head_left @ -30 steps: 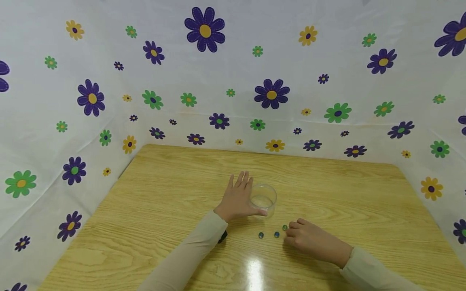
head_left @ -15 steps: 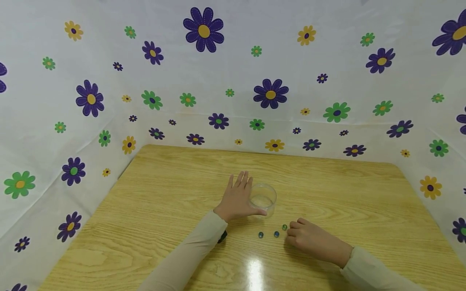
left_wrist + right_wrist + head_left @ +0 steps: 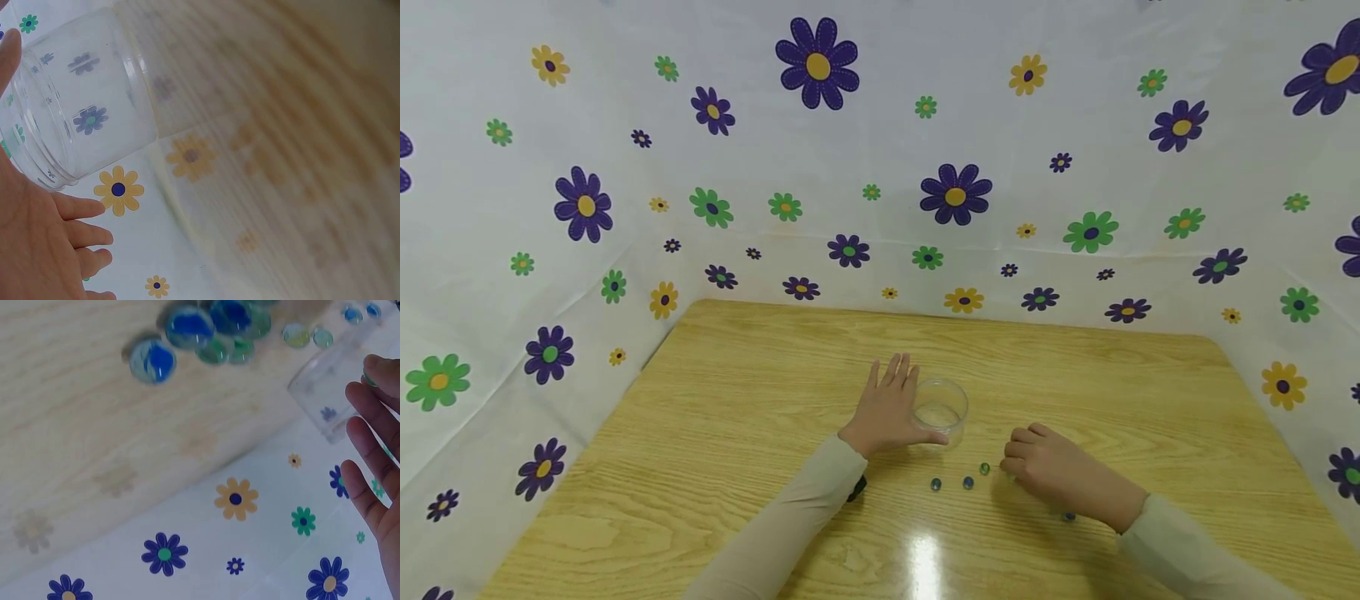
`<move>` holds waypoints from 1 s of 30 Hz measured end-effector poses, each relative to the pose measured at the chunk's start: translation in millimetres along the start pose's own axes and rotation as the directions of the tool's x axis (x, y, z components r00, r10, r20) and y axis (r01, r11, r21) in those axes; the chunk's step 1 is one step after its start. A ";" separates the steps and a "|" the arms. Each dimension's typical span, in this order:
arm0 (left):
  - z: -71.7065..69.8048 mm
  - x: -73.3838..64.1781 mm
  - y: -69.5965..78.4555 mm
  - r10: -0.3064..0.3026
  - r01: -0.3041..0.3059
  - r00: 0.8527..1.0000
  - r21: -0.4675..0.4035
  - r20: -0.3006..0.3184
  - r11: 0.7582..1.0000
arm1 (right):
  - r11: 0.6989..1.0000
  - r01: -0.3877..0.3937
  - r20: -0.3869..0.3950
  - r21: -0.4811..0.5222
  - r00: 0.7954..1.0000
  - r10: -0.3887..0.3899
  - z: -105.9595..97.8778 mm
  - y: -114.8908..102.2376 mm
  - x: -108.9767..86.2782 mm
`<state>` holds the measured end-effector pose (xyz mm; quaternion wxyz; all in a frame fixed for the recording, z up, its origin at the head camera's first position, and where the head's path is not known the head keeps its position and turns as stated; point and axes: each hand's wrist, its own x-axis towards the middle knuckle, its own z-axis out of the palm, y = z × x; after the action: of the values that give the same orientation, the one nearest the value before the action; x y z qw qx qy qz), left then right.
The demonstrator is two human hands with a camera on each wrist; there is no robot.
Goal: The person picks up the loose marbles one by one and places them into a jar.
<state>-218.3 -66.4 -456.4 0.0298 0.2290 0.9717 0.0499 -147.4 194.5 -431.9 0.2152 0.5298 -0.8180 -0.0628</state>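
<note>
A clear round jar (image 3: 957,417) stands on the table with its mouth up. My left hand (image 3: 885,417) rests against its left side, fingers straight and thumb spread along the near side. In the left wrist view the jar (image 3: 94,106) looks see-through, with nothing visible in it. My right hand (image 3: 1051,467) is raised slightly above the table, right of the jar. Its thumb and forefinger pinch a greenish glass marble (image 3: 369,376), mostly covered by the fingers. Between the hands lie two bluish marbles (image 3: 968,482) and a green marble (image 3: 984,469).
Another blue marble (image 3: 1070,517) shows partly beneath the right wrist. Several blue and green marbles (image 3: 153,360) lie along the top of the right wrist view. Flower-printed white cloth (image 3: 865,125) borders the wooden table (image 3: 760,367) at the back and sides.
My right hand has lifted and shifted a little right, away from the loose marbles, uncovering a blue marble under the wrist. The left hand and jar stay put.
</note>
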 end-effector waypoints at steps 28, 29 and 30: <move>3.8 1.4 -1.6 0.003 -0.004 1.000 -0.016 -0.024 1.000 | 0.998 -0.036 -0.156 0.044 0.987 0.042 -21.6 37.6 21.1; 3.9 1.4 -1.6 0.002 -0.003 1.000 -0.016 -0.023 1.000 | 0.998 -0.038 -0.155 0.046 0.987 0.045 -21.8 38.5 22.9; 4.1 1.5 -1.7 0.002 -0.002 1.000 -0.016 -0.023 1.000 | 0.998 -0.042 -0.155 0.044 0.987 0.048 -21.9 39.4 24.8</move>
<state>-220.0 -66.8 -460.7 0.0205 0.2292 0.9713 0.0602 -179.9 192.0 -392.1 0.2690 0.5188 -0.8115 0.0004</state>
